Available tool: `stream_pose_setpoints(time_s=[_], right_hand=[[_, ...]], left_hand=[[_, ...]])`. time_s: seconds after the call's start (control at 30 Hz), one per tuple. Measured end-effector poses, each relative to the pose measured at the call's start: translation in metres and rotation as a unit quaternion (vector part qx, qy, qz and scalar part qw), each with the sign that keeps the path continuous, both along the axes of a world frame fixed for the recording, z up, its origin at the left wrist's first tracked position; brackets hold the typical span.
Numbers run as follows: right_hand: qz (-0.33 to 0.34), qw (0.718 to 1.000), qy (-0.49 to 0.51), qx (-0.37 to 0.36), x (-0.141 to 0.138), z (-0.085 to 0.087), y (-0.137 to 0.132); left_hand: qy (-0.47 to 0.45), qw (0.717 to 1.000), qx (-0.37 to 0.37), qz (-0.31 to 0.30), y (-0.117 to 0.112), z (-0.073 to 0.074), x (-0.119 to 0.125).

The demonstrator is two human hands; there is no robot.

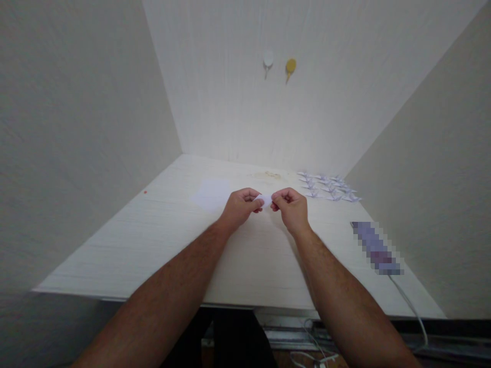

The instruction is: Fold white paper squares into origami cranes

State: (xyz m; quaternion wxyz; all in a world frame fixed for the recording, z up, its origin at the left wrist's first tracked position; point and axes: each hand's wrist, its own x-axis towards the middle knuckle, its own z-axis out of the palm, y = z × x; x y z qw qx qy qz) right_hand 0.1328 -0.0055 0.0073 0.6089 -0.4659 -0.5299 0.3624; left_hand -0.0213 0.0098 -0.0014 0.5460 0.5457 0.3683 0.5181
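I see a person with both bare arms stretched out over a white table (253, 255). The left hand (241, 206) and the right hand (292, 207) are close to each other, just above the table top. Between them is a small white paper (266, 200). The left hand pinches one side of it, with the thumb on top. The right hand pinches the other side with its thumb and fingertips.

Past the left hand, some plain white paper (212, 192) lies flat on the table. Over on the right, near the back corner, sit lots of little folded paper shapes (332, 187) with pointy ends, lined up in rows. Closer to the right edge there is a long thing all covered in blurry squares (376, 248), maybe a phone. A pale cord (410, 301) runs from its near end and down off the table.

On the back wall (230, 92) are two round hooks side by side, a white hook (268, 60) and a yellow hook (291, 65). A tiny red dot (145, 192) shows by the table's left edge.
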Motion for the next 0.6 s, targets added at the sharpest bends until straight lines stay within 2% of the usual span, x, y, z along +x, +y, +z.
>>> stream_pose_setpoints(time_s=[0.17,0.3,0.47,0.6], right_hand=[[0.024,0.999,-0.015,-0.024,-0.0014,-0.003,0.0008],[0.018,0.998,-0.055,-0.006,0.0009,-0.0049,0.0018],[0.028,0.999,-0.047,0.0,0.0003,-0.0038,0.0008],[0.039,0.997,-0.056,-0.026,-0.0027,-0.0022,-0.0014]], left_hand=[[-0.015,1.0,-0.012,0.011,0.001,-0.003,0.0014],[-0.036,0.999,-0.002,0.001,0.002,-0.0045,0.0033],[-0.073,0.997,-0.022,-0.008,0.003,-0.0055,0.0048],[-0.098,0.994,-0.047,0.016,0.004,-0.0062,0.0043]])
